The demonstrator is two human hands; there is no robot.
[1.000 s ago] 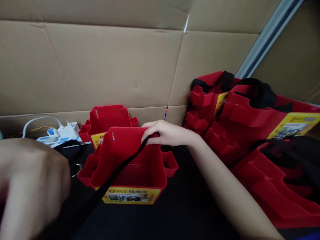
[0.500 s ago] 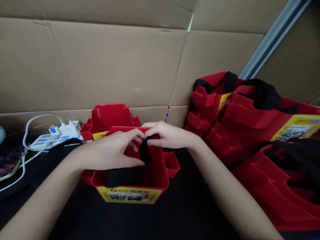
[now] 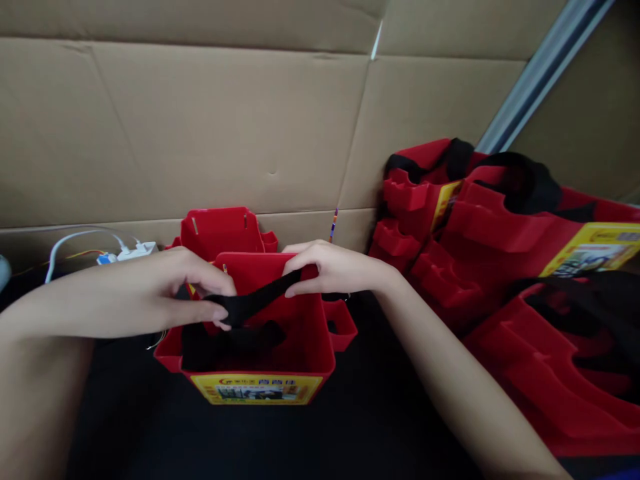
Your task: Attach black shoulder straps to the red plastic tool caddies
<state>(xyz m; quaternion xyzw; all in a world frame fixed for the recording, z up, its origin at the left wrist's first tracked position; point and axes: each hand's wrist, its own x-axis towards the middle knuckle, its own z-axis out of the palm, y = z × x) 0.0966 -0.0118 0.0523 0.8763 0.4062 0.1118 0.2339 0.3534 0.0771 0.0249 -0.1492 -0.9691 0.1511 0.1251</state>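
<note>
In front of me stands a red plastic box [image 3: 327, 347] with side pockets and a yellow label [image 3: 257, 389] on its near face. A black webbing strap [image 3: 260, 298] runs across its opening between my hands. My left hand [image 3: 197, 293] pinches the strap over the box's left part, thumb in front. At the back right rim, my right hand [image 3: 320, 267] grips the strap's other stretch, fingers behind the rim and thumb inside. More black strap lies bunched inside the box. The far end of the strap is hidden by my right hand.
Behind the box is another red box [image 3: 220, 230] with slots in its back wall. Several red boxes with black straps [image 3: 530, 187] stand at right. White chargers and cables [image 3: 135, 252] lie at left. A cardboard wall [image 3: 225, 133] closes the back.
My left hand has moved left from beside my right hand and now holds the strap, drawing it out across the box. My right hand stays at the back rim.
</note>
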